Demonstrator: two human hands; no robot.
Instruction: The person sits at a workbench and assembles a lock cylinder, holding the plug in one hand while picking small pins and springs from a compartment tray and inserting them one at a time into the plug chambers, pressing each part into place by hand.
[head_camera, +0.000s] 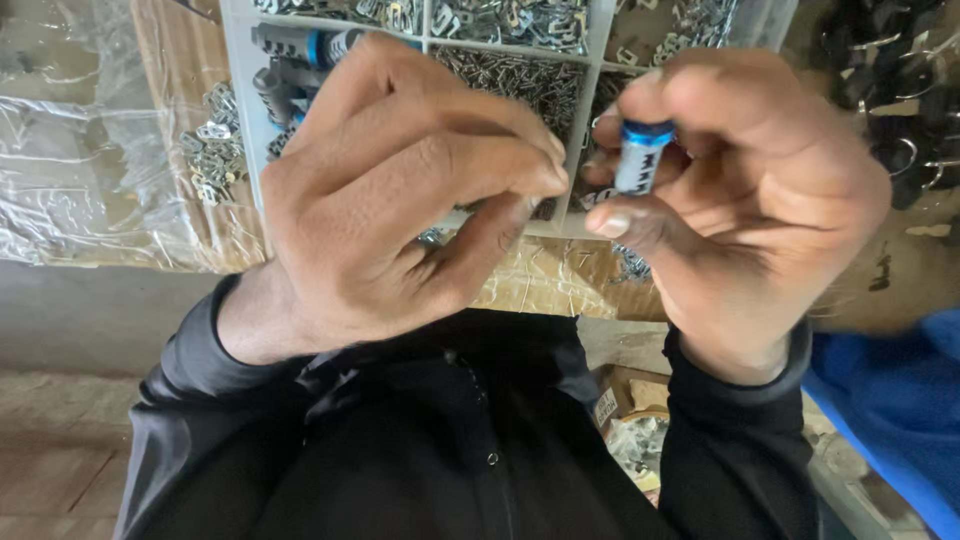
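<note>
The right hand (750, 200) pinches a small cylinder (640, 160) between thumb and fingers — a short, pale silvery tube with dark printed marks on its side and a bright blue cap or band at its upper end, held upright just in front of the divided tray. The thumb lies beneath its lower end and the forefinger curls over the top, so only the middle and the blue end show. The left hand (410, 190) is closed, fingertips drawn together against the thumb just beside the cylinder; whether it grips anything small between them cannot be told. Behind both hands stands a compartment tray (590, 60) with pale grey dividers: the middle cell holds a heap of thin dark metal pins, the upper cells hold bright stamped metal clips, and the left cell holds more cylinders (300, 50) of the same kind, dark with blue bands. The tray rests on brown cardboard (170, 60) wrapped in clear, crinkled plastic sheeting (70, 130), on which a small pile of loose metal clips (210, 150) lies to the left of the tray. At the far right, dark metal rings and hooks (890, 90) are heaped together. Below, between the black sleeves (730, 440), a small open cardboard box (630, 420) with a pale label on its flap holds shiny metal pieces — and a blue cloth (900, 400) fills the lower right corner.
</note>
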